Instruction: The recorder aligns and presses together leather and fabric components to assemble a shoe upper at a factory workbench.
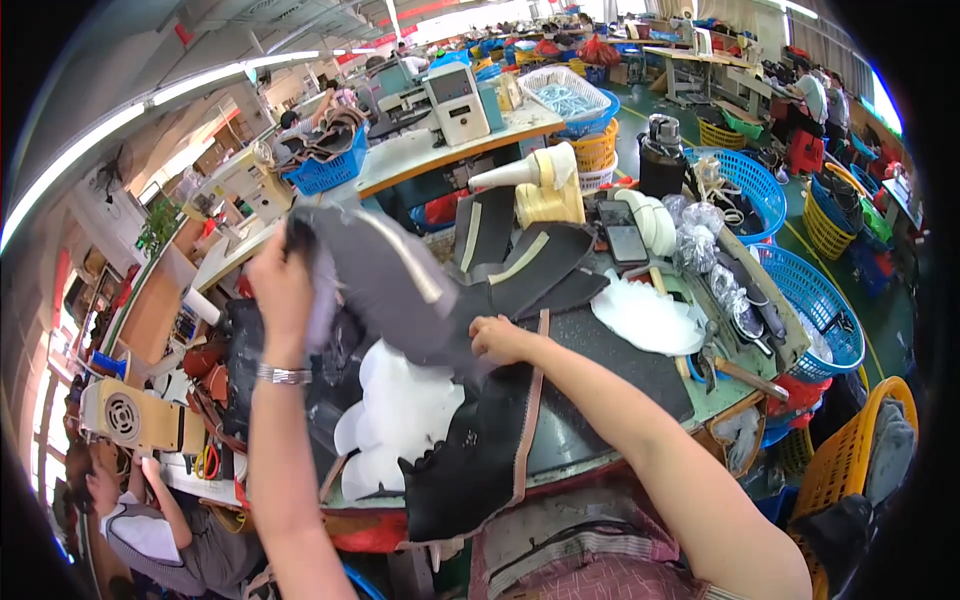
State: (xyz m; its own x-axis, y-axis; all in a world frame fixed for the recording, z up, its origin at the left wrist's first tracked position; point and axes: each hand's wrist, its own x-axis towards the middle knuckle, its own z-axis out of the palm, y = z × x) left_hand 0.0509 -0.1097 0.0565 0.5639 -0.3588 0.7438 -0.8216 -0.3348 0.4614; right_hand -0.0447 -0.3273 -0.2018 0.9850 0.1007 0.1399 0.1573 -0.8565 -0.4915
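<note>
A dark grey fabric piece (375,275) with a cream strip hangs tilted above the table, smeared by motion. My left hand (280,295), raised at its left end, is closed on its edge. Lower down, my right hand (500,342) has its fingers curled at the piece's other end. Beneath it lie white scalloped sheets (400,410) and a black piece (470,450) with a zipper (530,430) along its edge. More dark grey pieces with cream strips (540,262) rest just beyond my right hand.
At right on the table are a phone (627,244), a white pad (650,315), a hammer (750,378) and a dark bottle (662,160). Blue baskets (815,310) stand beside the table. A cream cone-shaped spool (520,172) sits behind. Another person (150,525) works at lower left.
</note>
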